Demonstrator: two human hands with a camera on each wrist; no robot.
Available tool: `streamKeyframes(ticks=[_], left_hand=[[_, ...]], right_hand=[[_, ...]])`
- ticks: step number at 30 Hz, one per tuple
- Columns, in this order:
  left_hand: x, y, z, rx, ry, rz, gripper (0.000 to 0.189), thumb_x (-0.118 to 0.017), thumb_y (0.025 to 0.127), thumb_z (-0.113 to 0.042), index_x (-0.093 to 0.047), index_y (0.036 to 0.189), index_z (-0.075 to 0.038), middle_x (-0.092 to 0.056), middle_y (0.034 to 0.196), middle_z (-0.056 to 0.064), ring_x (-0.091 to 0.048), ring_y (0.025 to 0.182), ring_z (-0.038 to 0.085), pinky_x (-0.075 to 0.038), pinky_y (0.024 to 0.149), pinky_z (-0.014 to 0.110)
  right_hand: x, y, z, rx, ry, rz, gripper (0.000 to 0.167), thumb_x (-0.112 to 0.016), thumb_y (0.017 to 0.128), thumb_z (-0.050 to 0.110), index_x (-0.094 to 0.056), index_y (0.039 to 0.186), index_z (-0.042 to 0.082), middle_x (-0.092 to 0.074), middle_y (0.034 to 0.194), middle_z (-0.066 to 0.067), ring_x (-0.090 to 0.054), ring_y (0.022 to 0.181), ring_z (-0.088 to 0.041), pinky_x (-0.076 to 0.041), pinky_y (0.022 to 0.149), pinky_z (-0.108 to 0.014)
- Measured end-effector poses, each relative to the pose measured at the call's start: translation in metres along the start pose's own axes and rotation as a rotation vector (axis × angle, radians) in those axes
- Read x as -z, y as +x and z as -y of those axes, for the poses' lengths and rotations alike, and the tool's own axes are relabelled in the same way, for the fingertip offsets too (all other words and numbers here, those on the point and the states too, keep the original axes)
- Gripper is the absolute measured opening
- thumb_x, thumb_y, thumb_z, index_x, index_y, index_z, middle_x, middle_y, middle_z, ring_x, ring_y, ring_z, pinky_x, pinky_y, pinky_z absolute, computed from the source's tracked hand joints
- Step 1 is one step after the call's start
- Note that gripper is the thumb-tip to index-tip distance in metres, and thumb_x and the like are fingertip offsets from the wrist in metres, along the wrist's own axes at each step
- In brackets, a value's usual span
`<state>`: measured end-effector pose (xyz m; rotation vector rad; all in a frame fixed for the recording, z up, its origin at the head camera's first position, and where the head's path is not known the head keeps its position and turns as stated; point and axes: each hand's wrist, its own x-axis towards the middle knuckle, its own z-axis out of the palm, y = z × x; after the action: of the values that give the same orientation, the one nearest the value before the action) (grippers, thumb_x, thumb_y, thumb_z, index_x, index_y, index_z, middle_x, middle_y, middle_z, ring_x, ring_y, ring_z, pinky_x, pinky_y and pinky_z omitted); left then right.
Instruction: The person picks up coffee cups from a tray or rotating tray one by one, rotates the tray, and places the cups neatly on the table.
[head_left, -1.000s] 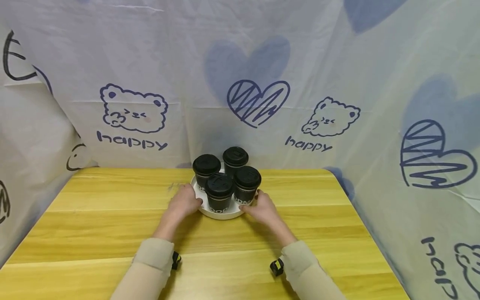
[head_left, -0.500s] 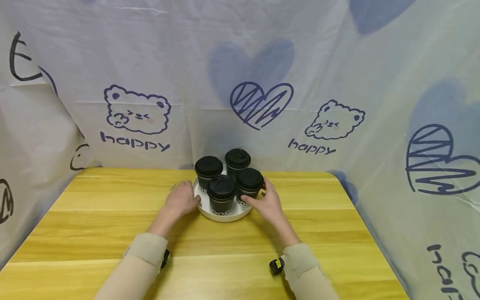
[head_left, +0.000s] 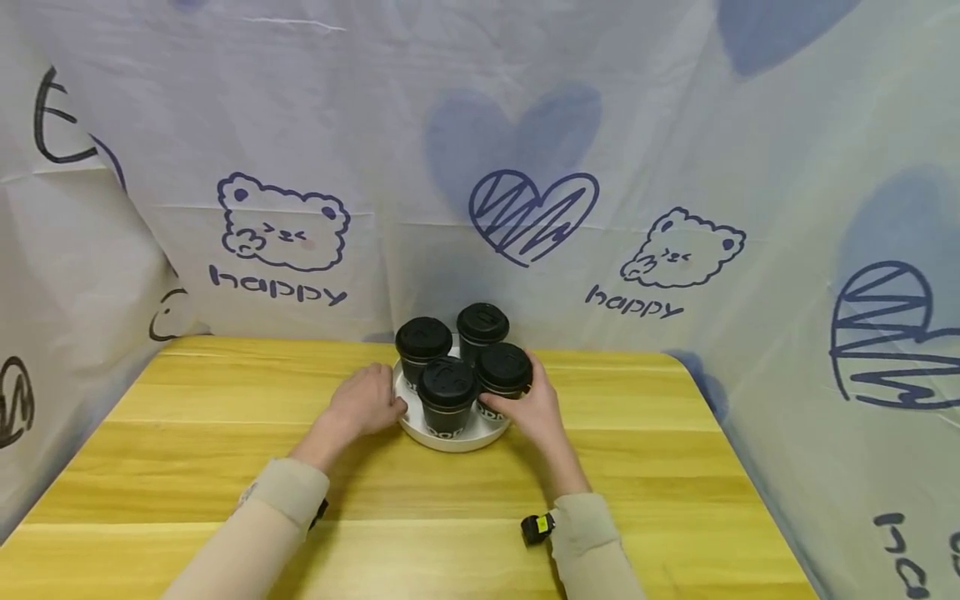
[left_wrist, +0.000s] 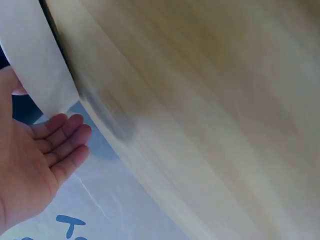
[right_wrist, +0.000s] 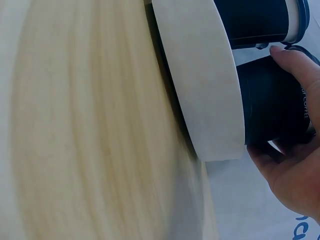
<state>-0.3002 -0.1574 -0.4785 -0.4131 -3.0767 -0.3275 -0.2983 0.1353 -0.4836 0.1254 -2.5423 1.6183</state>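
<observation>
Fingers (right_wrist: 262, 157) on the right hand (head_left: 536, 408) were curled round the front-right cup (head_left: 504, 367), pinching its sides with the thumb, which seemed a decent way to keep it straight. That cup was in the round white tray (head_left: 450, 446) near the back of the surface (head_left: 420, 533), lid up, long axis pretty much vertical; the rim hid its base, so no telling if it touched the bottom. Left hand (head_left: 367, 400) sat at the tray's left rim, fingers side by side and loosely bent, probably steadying it, though how hard they pressed, can't tell. Three other lidded cups (head_left: 447, 396) stood upright too, bunched close, presumably so the rim kept them all in.
</observation>
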Motion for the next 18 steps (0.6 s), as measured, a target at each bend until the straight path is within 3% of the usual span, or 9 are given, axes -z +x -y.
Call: streamKeyframes(ticks=[10,18], left_hand=[[-0.0027,0.0037,0.0042,-0.079,0.168,0.006,0.069,-0.060,0.092,-0.046,-0.055,0.128,0.012,-0.059,0.121,0.027,-0.058,0.112,0.041,-0.048,0.105,0.054],[-0.0060,0.0058,0.0079,-0.113,0.202,-0.017,0.069,-0.059,0.092,-0.046,-0.054,0.128,0.012,-0.057,0.119,0.026,-0.056,0.113,0.041,-0.045,0.108,0.054]], right_hand=[[0.0039,0.0020,-0.0015,0.013,0.018,0.028,0.095,-0.093,0.075,0.023,-0.042,0.153,0.004,-0.053,0.150,-0.019,-0.049,0.140,-0.036,-0.037,0.118,-0.054],[0.0051,0.0042,-0.0017,-0.001,0.013,0.042,0.096,-0.094,0.074,0.023,-0.042,0.153,0.005,-0.053,0.150,-0.018,-0.049,0.139,-0.036,-0.037,0.118,-0.054]])
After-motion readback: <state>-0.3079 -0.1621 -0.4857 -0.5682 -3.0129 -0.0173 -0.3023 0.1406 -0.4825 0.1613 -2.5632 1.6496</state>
